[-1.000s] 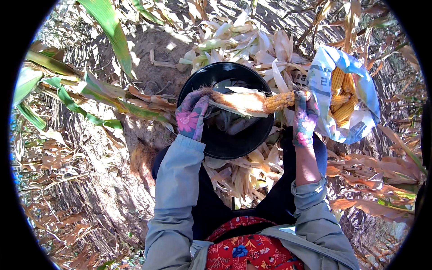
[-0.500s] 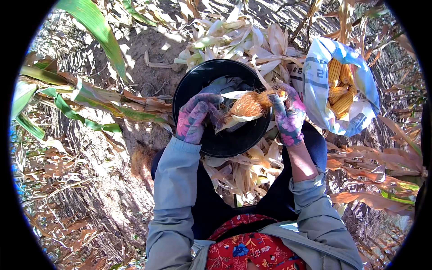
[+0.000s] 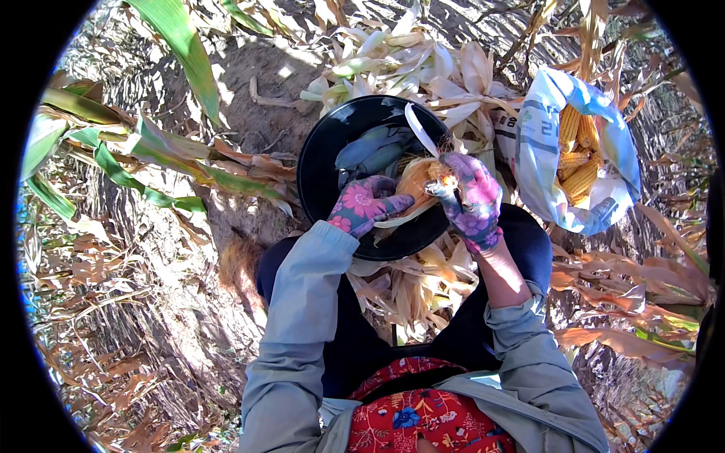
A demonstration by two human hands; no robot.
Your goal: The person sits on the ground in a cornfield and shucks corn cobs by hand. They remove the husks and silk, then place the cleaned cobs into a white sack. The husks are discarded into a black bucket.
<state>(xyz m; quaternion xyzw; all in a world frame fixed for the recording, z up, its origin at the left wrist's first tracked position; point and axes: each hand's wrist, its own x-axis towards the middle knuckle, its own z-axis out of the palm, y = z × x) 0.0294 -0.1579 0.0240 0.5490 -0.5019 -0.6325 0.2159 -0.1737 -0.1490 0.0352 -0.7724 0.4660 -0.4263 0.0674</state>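
Between my two gloved hands, over a round black basin (image 3: 316, 177), is an ear of corn (image 3: 417, 181) partly wrapped in pale husk with brown silk. My right hand (image 3: 476, 198), in a floral glove, is closed around the ear's right end, where a few yellow kernels show. My left hand (image 3: 366, 204), gloved alike, is closed on the ear's lower left side, by the loose husk. A pale strip of husk (image 3: 421, 128) sticks up from the ear. Inside the basin lie grey-blue things (image 3: 374, 153) whose kind I cannot make out.
To the right stands an open white and blue sack (image 3: 538, 151) holding several husked yellow ears (image 3: 580, 177). Stripped husks (image 3: 453, 68) are heaped behind the basin, and more husks (image 3: 408, 291) lie between my knees. Green and dry corn leaves (image 3: 181, 170) reach in from the left.
My left hand has moved right and down along the ear, close to my right hand. The ear has turned, uncovering more of the grey-blue things in the basin.
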